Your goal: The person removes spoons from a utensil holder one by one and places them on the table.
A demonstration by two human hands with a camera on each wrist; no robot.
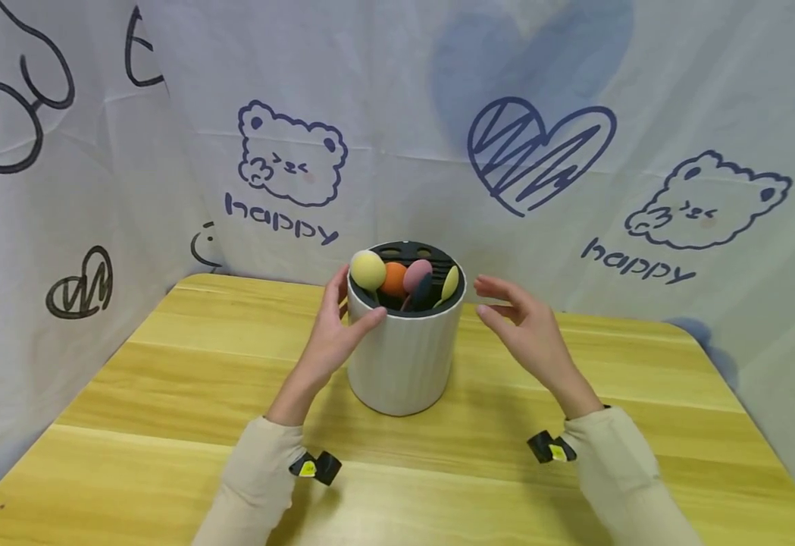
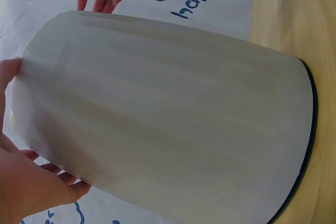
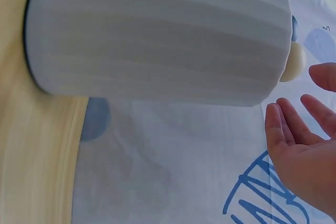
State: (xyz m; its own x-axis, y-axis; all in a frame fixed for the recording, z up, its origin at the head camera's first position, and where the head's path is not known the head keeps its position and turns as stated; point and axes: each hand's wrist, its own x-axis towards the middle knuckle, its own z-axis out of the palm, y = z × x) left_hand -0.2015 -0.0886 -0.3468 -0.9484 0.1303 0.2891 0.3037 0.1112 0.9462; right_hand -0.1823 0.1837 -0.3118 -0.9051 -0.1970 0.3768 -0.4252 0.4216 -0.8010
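A white ribbed round holder [image 1: 400,360] with a black slotted top [image 1: 407,249] stands upright on the table. Out of the top poke several colored rounded heads: a pale yellow one [image 1: 367,271], an orange one [image 1: 394,280], a pink one [image 1: 417,274], a dark blue one [image 1: 422,291] and a narrow yellow one [image 1: 450,283]. Whatever is below them is hidden inside. My left hand [image 1: 334,331] grips the holder's left side near the rim, thumb in front, fingers behind. To the right of the holder, my right hand [image 1: 528,334] is apart from it, fingers loosely bent, holding nothing.
The wooden table [image 1: 186,379] reaches back to a white cloth [image 1: 404,182] printed with hearts, bears and "happy". The holder is near the table's back edge. Each wrist carries a small black strap-on piece, the right one [image 1: 551,448] bearing a yellow label.
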